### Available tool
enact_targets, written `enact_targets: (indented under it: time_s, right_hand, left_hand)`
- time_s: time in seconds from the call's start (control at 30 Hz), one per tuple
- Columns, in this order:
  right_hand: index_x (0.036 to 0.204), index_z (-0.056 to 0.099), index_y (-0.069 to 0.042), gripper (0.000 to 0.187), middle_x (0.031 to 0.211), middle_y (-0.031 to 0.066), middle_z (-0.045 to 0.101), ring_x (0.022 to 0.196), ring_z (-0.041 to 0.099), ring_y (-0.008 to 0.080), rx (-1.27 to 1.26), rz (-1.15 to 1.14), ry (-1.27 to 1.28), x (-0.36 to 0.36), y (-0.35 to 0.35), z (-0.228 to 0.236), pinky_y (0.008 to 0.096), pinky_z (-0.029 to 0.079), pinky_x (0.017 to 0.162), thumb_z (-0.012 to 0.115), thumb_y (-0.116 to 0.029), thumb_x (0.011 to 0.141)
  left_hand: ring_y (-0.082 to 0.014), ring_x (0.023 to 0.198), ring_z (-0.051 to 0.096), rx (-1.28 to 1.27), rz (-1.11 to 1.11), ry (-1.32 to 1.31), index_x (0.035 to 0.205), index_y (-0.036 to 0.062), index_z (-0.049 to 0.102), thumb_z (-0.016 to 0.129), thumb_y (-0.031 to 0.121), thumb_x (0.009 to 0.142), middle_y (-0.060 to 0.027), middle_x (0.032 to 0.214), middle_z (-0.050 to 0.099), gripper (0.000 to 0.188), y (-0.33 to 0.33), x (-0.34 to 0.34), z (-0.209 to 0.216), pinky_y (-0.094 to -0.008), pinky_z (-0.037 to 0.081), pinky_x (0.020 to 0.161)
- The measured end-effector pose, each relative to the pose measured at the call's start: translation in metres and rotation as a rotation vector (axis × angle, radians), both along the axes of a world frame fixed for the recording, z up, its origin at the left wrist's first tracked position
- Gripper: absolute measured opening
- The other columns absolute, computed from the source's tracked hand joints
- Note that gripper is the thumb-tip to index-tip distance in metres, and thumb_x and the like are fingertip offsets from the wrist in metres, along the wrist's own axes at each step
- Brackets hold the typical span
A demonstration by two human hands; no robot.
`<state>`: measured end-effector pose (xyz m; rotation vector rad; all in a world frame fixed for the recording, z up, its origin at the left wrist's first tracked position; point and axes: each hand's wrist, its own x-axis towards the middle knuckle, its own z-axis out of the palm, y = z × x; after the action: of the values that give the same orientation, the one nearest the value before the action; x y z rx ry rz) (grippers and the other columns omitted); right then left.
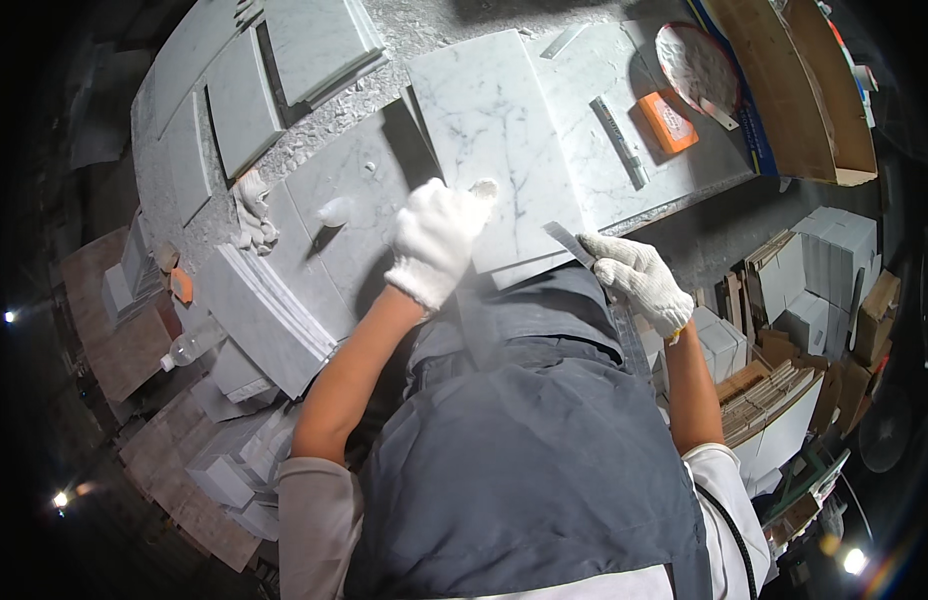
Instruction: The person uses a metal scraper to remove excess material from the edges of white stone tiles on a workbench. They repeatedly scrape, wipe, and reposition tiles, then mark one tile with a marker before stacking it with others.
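A grey-veined white marble tile (494, 130) lies in front of me, its near edge close to my apron (524, 450). My left hand (434, 240), in a white knit glove, rests on the tile's left part. Its fingers are curled, and one dusty fingertip presses on the surface; whether anything is inside the curl is hidden. Beside the tile's near right corner, my gloved right hand (639, 282) pinches a thin flat metal blade (564, 240). The blade's free end points up and left, over the tile's edge.
Marble tiles (319, 45) and stacked slabs (269, 310) stand on the left. On the right are a marker (619, 142), an orange box (668, 122), a round tub of white paste (696, 65) and a cardboard box (799, 90). A crumpled glove (254, 212) lies at left.
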<state>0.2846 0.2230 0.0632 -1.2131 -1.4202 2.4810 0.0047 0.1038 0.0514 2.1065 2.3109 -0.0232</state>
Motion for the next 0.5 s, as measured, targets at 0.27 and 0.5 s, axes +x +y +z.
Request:
enact_targets:
  time_s: [0.27,0.5]
  right_hand:
    - [0.144,0.058,-0.002,0.066,0.099,-0.0013,0.067,0.064,0.050,0.0038,0.010,0.003,-0.055,0.009,0.013,0.000,0.0211,0.043,0.055,0.076,-0.039,0.092]
    - [0.153,0.041,0.006,0.079,0.076,-0.0019,0.054,0.053,0.047,0.0039,0.044,-0.168,0.035,0.008,0.006,-0.005,0.0191,0.038,0.047,0.073,-0.036,0.095]
  left_hand:
    - [-0.0252,0.072,0.062,-0.041,-0.007,-0.085,0.098,0.0171,0.065,0.059,0.014,0.087,-0.0048,0.074,0.059,0.013,-0.034,0.012,0.010,-0.0410,0.050,0.046]
    - [-0.0223,0.091,0.062,-0.050,0.258,0.117,0.135,0.0231,0.058,0.057,0.015,0.091,0.0008,0.105,0.060,0.044,-0.089,-0.028,-0.033,-0.0380,0.058,0.070]
